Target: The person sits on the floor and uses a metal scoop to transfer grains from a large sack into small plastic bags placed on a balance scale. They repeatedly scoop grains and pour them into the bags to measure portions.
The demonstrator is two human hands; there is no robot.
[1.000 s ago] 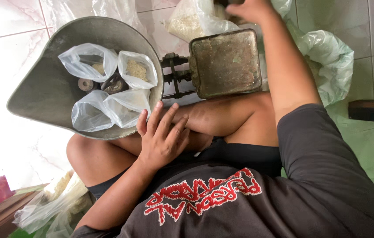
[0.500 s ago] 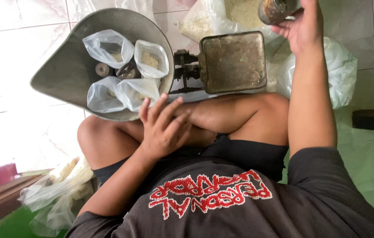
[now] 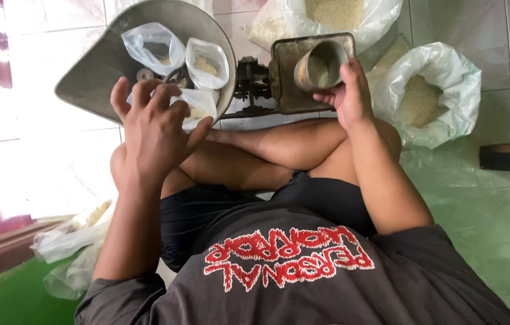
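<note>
Metal cup (image 3: 320, 65) held over the scale's flat rusty plate (image 3: 288, 90).
Head view: the right hand (image 3: 351, 96) grips the cup from below; the left hand (image 3: 154, 129), fingers spread and holding nothing, reaches onto small plastic bags (image 3: 198, 102) in the grey scale pan (image 3: 95, 72).

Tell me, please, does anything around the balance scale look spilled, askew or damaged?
Nothing looks spilled or damaged. The grey metal scale pan sits tilted under its small clear plastic bags. The right hand holds a round metal cup tipped sideways over the square tray.
</note>
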